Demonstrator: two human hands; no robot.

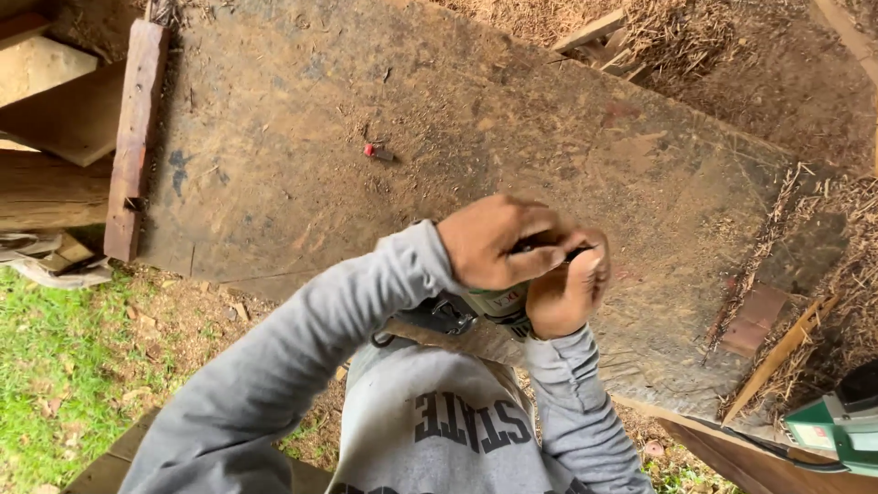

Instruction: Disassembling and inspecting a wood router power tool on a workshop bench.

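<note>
- Over the near edge of the big dusty board, both hands meet on a green power tool; looks like a drill or driver, but most of it is hidden so can't say for sure
- left hand is curled over the top of the tool, fingers clenched on something small and dark at its tip; can't make out what that bit is
- right hand comes up from below and wraps the tool's front end, thumb side touching the left fingers; so both hands are gripping, neither is loose
- tool body sits just under the hands, close to the person's chest, above a tan strap or pouch at the waist
- grey sleeves and a grey sweatshirt fill the bottom of the view
- on the board, well up from the hands, lies a small red thing; too tiny to tell what it is
- along the board's left edge, a reddish timber stands on end-ish, running top to bottom
- off the board's lower right corner, part of another green machine
- left of the board below the timber, grass; right of the board, straw and sawdust
</note>
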